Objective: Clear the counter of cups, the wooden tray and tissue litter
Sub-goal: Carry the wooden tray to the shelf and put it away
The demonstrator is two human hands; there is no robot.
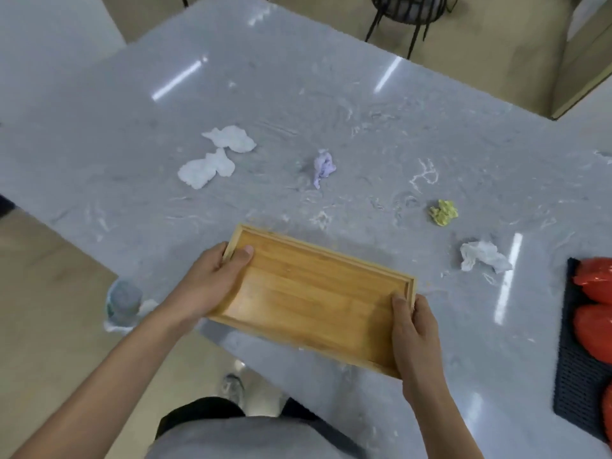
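Left hand (215, 279) & right hand (414, 329) clamp tray (308, 293) ends, level, prob. for carrying off; tissues (215, 157) remain on counter (331, 94).

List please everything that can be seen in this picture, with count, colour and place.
counter: 1, grey marbled, fills the view
wooden tray: 1, light brown, empty, near edge, held
white tissues: 3, two mid-left, one right
purple tissue: 1, centre
yellow tissue: 1, right of centre
dark basket: 1, right edge, holds red items
bottle: 1, clear, beyond counter's left edge
chair: 1, black, far side
left hand: grips tray's left end
right hand: grips tray's right end
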